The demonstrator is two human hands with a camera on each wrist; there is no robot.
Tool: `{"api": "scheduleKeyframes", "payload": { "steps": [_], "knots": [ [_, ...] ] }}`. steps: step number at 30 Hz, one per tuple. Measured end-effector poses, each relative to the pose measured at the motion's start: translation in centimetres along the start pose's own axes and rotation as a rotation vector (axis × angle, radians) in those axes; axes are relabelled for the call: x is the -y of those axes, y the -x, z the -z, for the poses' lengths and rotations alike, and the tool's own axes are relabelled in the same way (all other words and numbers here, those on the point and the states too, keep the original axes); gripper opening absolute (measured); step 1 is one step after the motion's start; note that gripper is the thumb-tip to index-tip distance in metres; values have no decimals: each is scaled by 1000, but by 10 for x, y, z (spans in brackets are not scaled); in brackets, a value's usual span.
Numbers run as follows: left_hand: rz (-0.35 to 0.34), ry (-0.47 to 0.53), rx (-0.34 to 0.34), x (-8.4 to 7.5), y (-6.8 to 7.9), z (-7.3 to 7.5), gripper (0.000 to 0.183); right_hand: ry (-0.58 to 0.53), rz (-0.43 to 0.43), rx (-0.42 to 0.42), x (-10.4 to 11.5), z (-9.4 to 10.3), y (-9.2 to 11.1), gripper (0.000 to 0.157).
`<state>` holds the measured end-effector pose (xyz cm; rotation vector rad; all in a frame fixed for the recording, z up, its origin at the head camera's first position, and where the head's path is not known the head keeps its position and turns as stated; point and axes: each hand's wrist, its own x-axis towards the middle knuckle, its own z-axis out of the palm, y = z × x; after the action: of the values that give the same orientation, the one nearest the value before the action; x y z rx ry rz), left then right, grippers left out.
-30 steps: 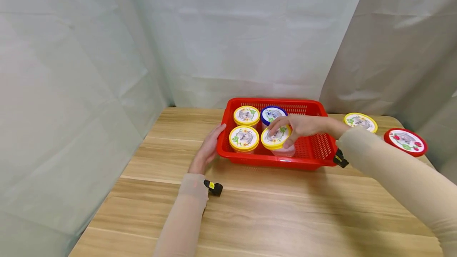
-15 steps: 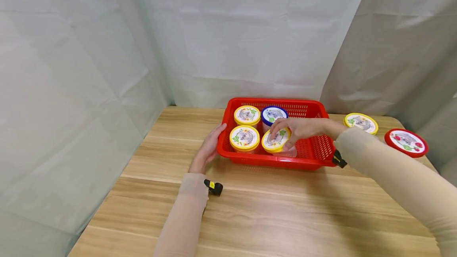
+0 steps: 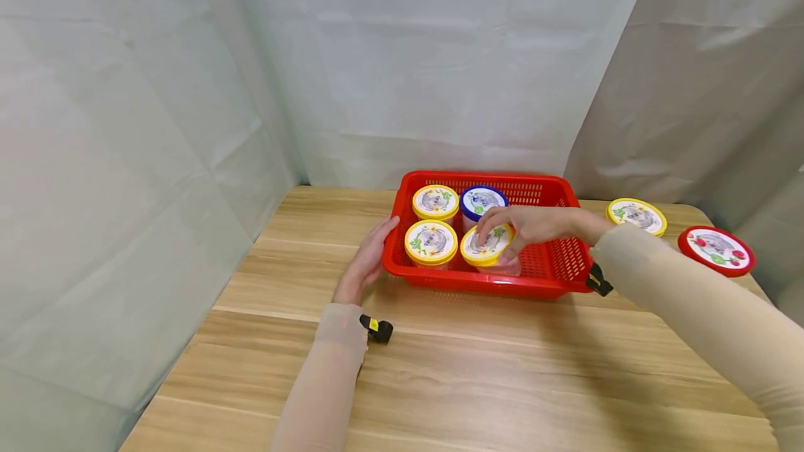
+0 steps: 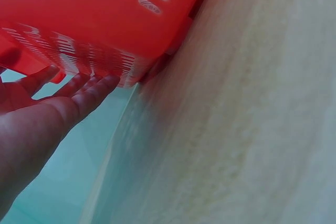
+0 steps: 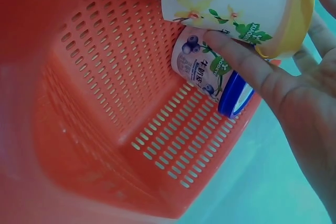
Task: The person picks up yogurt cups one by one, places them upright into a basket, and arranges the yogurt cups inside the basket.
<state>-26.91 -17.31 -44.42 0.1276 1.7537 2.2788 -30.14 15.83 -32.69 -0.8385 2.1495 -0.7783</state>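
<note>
My right hand (image 3: 530, 223) reaches from above into the red basket (image 3: 486, 283) and grips a yellow-lidded tub (image 3: 472, 248). The tub leans, its lid tipped toward the left. In the right wrist view, the thumb lies along the white, flower-printed side of this tub (image 5: 226, 3), with other fingers by its lid. Right behind it is a blue-lidded blueberry tub (image 5: 202, 59). Two more yellow-lidded tubs (image 3: 430, 243) stand at the basket's left end. My left hand (image 3: 369, 257) touches the basket's left end with fingers nearly straight; the left wrist view shows its fingertips (image 4: 109, 81) against the slotted wall.
Right of the basket, another yellow-lidded tub (image 3: 636, 217) and a red-lidded tub (image 3: 716, 251) stand on the wooden table (image 3: 452, 375), partly behind the right sleeve (image 3: 697, 305). A pale curtain (image 3: 427, 75) hangs behind and at both sides.
My right hand has dipped very slightly, and the gripped tub's tilt has shifted a little. The left hand and basket have stayed in place.
</note>
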Motion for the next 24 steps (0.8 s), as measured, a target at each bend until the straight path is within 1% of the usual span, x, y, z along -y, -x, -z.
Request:
{"api": "scheduleKeyframes", "payload": {
  "steps": [4, 7, 14, 18, 21, 24],
  "knots": [
    [-4, 0, -3, 0, 1, 0, 57, -20, -15, 22, 2, 0, 0, 38],
    [-7, -5, -9, 0, 1, 0, 57, -10, -28, 32, 2, 0, 0, 36],
    [-9, 4, -5, 1, -1, -1, 57, 50, -67, 27, 3, -1, 2, 39],
    [-3, -7, -5, 1, -1, -2, 59, 97, -100, 12, 4, -2, 3, 37],
    [1, -9, -8, 0, 0, -2, 58, 109, -93, -8, 4, -2, 3, 37],
    [3, -12, -7, -1, 0, -2, 58, 94, -58, -21, 5, -2, 3, 36]
  ]
}}
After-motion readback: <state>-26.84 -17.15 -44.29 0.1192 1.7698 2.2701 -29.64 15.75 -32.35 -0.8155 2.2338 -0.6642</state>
